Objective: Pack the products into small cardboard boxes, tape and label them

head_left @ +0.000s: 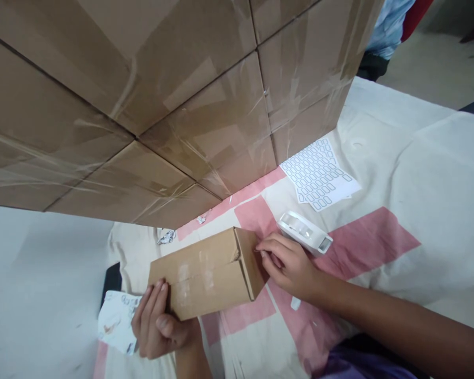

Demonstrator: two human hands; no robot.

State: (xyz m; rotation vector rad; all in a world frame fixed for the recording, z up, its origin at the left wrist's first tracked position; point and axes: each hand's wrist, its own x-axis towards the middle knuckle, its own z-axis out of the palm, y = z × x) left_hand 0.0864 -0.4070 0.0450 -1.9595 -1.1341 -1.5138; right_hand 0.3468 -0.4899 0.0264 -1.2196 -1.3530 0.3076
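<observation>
Item: small carton (209,271). Plain brown corrugated card, oblong, closed. The top flaps meet in a seam running lengthwise, with a small tear where the seam reaches the right end. Clear tape shows as glossy patches across the top and near face. No print or label visible.

Location: lying flat on the cloth-covered worktop (418,173), cream with pink blocks, just in front of a wall of large stacked cartons (142,95) wrapped in clear tape.

Left hand (158,321): fingers (152,302) straight and together, laid flat against the carton's left end, thumb by the near lower edge.

Right hand (290,263): fingers (266,247) bent and bunched, tips on the upper edge of the right end panel. Whether they pinch anything cannot be told.

Adjacent: white tape dispenser (305,231) just behind the right hand; sheet of small blank labels (319,173) further back; printed paper (116,321) under the left hand; dark flat device (111,281) beside it; paper scraps (166,237) near the stack. Another person's clothing (387,26) shows at the top right.
</observation>
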